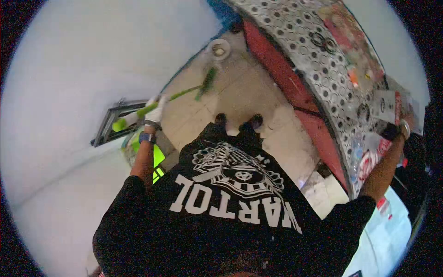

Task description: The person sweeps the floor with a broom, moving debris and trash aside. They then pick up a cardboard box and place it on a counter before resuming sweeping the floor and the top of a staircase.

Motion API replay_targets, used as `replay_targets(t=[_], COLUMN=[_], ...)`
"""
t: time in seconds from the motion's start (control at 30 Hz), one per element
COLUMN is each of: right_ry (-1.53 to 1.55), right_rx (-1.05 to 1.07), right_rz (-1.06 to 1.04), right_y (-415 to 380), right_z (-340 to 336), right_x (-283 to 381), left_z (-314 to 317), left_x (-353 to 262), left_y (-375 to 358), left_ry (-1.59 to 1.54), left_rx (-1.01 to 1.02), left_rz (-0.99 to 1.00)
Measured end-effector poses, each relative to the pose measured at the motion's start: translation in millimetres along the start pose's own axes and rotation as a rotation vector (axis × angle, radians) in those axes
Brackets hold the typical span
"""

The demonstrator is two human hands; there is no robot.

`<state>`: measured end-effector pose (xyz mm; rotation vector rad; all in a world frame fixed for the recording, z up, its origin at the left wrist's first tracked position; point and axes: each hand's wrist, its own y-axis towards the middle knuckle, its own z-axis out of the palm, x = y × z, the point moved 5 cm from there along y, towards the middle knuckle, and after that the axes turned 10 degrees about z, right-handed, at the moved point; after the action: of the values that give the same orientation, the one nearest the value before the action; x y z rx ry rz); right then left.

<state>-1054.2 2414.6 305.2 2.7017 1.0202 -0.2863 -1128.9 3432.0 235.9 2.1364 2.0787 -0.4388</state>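
My left hand [156,113], in a white glove, is wrapped round the handle of a green brush-like tool [184,92]. The tool's crosswise green head [208,83] points forward over the floor, and its rounded green end [119,124] sticks out to the left near a small dark-framed window [110,122]. Out on the right, my right hand [392,131] looks dark, and its fingers are too blurred to make out. It is beside plastic packages [369,157] on a surface with a circle-patterned cover [304,46].
A round white container [219,49] stands on the tiled floor [240,87] ahead. Red panels [295,87] run below the patterned surface. A white wall [92,55] rises on the left. Bright yellow-green material [157,161] lies by my left forearm.
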Motion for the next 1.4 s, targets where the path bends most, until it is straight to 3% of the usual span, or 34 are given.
replay_targets(t=[0.03, 0.13, 0.23, 0.27, 0.33, 0.43, 0.57, 0.6, 0.63, 0.67, 0.7, 0.73, 0.8, 0.87, 0.97, 1.03, 1.1, 1.13, 1.23, 1.4], right_ry=[-0.013, 0.070, 0.214, 0.349, 0.484, 0.559, 0.469, 0.415, 0.637, 0.743, 0.645, 0.755, 0.698, 0.562, 0.542, 0.691, 0.956, 0.962, 0.394, 0.535], right_rx=[-0.028, -0.197, -0.565, -0.648, -0.671, -0.559, -0.190, -0.040, 0.131, 0.418, 0.491, 0.910, 0.841, 1.066, 1.131, 1.194, 1.250, 1.253, 1.129, 1.048], right_rz=[0.013, -0.087, -0.379, -0.413, -0.370, -0.177, 0.000, 0.013, 0.025, 0.033, 0.037, 0.192, 0.161, 0.164, 0.253, 0.496, 0.937, 1.013, 0.377, 0.352], right_y=[-4.4, -17.5, -44.0, -80.3, -159.0, -313.9, -523.7, -585.9, -646.9, -683.1, -743.5, -789.5, -909.7, -947.7, -1028.7, -1063.3, -1082.3, -1087.8, -1073.8, -1104.8], right_z=[-10.4, -28.3, -48.0, -65.4, -95.8, -115.7, -34.4, -1.5, 73.4, 31.0, 55.1, 56.7, 142.5, 72.2, 111.7, 129.6, 143.7, 141.6, 123.4, 122.6], right_x=[-2.1, -10.8, -17.7, -11.1, 21.6, 71.5, 152.5, 165.3, 176.1, 195.5, 203.2, 209.3, 206.6, 217.8, 197.2, 178.8, 162.0, 157.6, 152.8, 149.4], left_z=[3.6, 6.5, 82.1, 86.2, 3.7, -8.6, -16.4, -15.2, -14.3, -14.3, -21.5, -26.2, -31.4, -36.5, -38.9, -45.7, -54.0, -60.0, -76.4, -43.0], left_x=[4.7, -9.4, 74.0, 61.8, -4.4, 19.3, 76.5, 107.3, 139.2, 170.9, 180.8, 197.0, 234.0, 272.5, 321.1, 359.0, 390.5, 407.2, 441.5, 438.8], left_y=[0.7, -19.8, -45.4, -53.6, -72.7, -71.8, -94.1, -96.7, -100.2, -104.1, -108.5, -114.8, -129.9, -144.6, -163.8, -174.2, -168.9, -164.8, -137.8, -64.9], left_ry=[-0.095, -0.182, -1.150, -1.882, -1.463, -1.584, -1.835, -1.736, -1.638, -1.542, -1.548, -1.488, -1.319, -1.128, -0.816, -0.576, -0.335, -0.211, 0.116, 0.412], left_rx=[-0.089, 0.126, 0.479, 0.677, 0.283, 0.471, 0.751, 0.747, 0.748, 0.751, 0.783, 0.808, 0.844, 0.887, 0.951, 0.979, 1.000, 1.011, 1.022, 1.045], left_rz=[0.142, -0.012, -0.340, -0.307, -0.727, -0.503, -0.312, -0.352, -0.394, -0.436, -0.390, -0.403, -0.430, -0.433, -0.381, -0.320, -0.236, -0.196, -0.070, 0.149])
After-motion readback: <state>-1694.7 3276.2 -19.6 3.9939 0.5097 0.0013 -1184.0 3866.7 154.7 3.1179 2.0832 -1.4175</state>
